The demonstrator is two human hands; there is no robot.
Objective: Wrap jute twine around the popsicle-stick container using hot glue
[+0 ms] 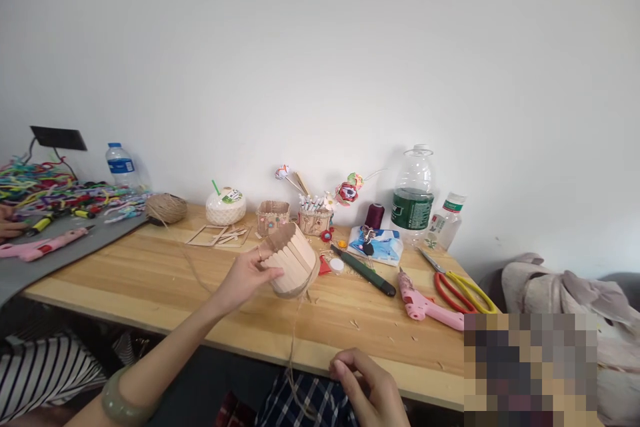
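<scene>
two hands work here: the left hand (247, 277) clasps the stick cup (293, 259), tilted just above the table (150, 273), and the right hand (367, 383) curls closed by the hanging twine (294, 333), grip unclear, so a sharp tug might loosen the wrap or wrench the stick cup free.

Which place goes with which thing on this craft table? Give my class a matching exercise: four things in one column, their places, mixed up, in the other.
Things
1. stick cup
2. ball of twine
3. scissors
4. big bottle

Places
a. at the back right, against the wall
b. in the left hand
c. at the right end, beside the pink glue gun
d. at the back left, next to the grey mat

Pairs: 1-b, 2-d, 3-c, 4-a
</scene>
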